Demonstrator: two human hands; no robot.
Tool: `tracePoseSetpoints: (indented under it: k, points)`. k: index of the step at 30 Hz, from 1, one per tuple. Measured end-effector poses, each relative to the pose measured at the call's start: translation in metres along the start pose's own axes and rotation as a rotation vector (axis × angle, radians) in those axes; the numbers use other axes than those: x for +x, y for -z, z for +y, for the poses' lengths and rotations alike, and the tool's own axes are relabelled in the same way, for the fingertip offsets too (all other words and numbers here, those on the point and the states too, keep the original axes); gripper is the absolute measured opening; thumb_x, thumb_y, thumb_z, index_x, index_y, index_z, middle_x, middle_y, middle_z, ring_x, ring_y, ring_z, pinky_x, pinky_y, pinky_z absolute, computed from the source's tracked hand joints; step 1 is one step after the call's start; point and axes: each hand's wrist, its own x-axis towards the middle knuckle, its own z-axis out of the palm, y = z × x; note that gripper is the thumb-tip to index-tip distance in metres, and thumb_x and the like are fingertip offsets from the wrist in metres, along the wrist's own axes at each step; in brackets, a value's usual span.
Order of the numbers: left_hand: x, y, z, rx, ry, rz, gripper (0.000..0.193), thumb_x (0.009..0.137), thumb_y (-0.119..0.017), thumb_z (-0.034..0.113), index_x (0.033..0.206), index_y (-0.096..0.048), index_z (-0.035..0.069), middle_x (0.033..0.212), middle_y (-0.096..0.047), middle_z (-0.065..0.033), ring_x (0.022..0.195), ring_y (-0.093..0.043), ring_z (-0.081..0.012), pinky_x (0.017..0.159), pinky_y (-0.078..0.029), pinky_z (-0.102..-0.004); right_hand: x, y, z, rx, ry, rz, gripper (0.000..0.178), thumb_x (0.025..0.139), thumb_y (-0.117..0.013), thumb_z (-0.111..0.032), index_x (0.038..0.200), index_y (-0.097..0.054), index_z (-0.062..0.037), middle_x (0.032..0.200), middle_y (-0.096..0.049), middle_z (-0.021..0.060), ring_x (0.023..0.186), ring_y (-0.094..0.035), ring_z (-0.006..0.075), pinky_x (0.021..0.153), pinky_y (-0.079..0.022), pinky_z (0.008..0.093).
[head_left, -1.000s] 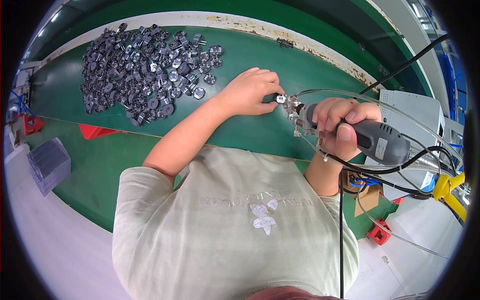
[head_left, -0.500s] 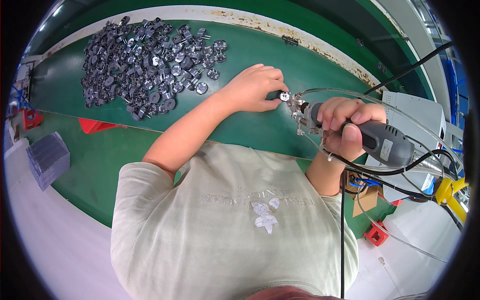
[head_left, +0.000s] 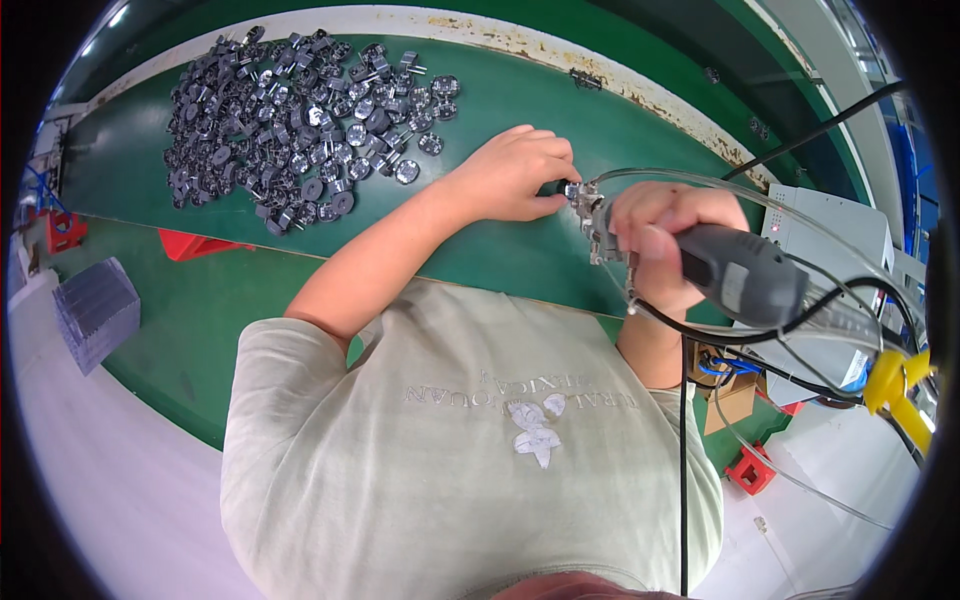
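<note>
My left hand (head_left: 520, 175) pinches a small black round part (head_left: 555, 188) between thumb and fingers above the green bench. My right hand (head_left: 670, 235) wraps round a dark grey electric screwdriver (head_left: 735, 268), held nearly level and blurred by motion. The screwdriver's metal nose (head_left: 588, 208), with a clear hose joined to it, meets the part or sits just against its face; whether they touch I cannot tell. To the left of my left hand lies a large heap of similar black round parts with prongs (head_left: 290, 120).
The green bench (head_left: 510, 255) has a worn white rim (head_left: 480, 35) at the back. A grey box-shaped machine (head_left: 830, 225) stands to the right. Black cables and a clear hose (head_left: 690, 175) run to the tool. Red stools (head_left: 750, 468) stand below the bench.
My right hand has moved the screwdriver slightly left, bringing its nose up to the part and covering the part's silver face. My left hand has barely moved, keeping its pinch.
</note>
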Motion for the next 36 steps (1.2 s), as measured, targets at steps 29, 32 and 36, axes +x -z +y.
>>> tracePoseSetpoints:
  k: [29,32,36]
  points:
    - [0.008,0.126,-0.001,0.648,0.526,-0.117,0.044,0.073,-0.079,0.026,0.112,-0.072,0.006,0.105,-0.068,-0.0114,0.11,-0.06,-0.0297,0.097,-0.044,-0.0414,-0.009,0.054,0.0,0.199,0.155,0.198,0.041,0.079,-0.085,-0.001,0.101,-0.051,-0.0014,0.071,-0.058,0.0091,0.063,-0.058,0.0201,0.061,-0.051,0.035]
    - [0.002,0.12,-0.004,0.587,0.473,-0.056,0.035,0.076,-0.077,0.016,0.109,-0.072,0.005,0.1,-0.068,-0.0114,0.105,-0.062,-0.0298,0.094,-0.045,-0.0411,-0.006,0.049,0.001,0.21,0.133,0.19,0.04,0.078,-0.085,-0.001,0.1,-0.051,-0.0022,0.071,-0.058,0.0088,0.063,-0.058,0.0199,0.06,-0.05,0.0349]
    - [0.007,0.11,0.024,0.434,0.325,0.027,0.031,0.076,-0.075,0.011,0.106,-0.071,0.004,0.098,-0.068,-0.0119,0.099,-0.064,-0.0317,0.089,-0.048,-0.0426,-0.006,0.045,-0.006,0.236,0.132,0.15,0.041,0.078,-0.085,-0.002,0.1,-0.051,-0.0027,0.07,-0.057,0.0089,0.062,-0.056,0.021,0.06,-0.05,0.0358]
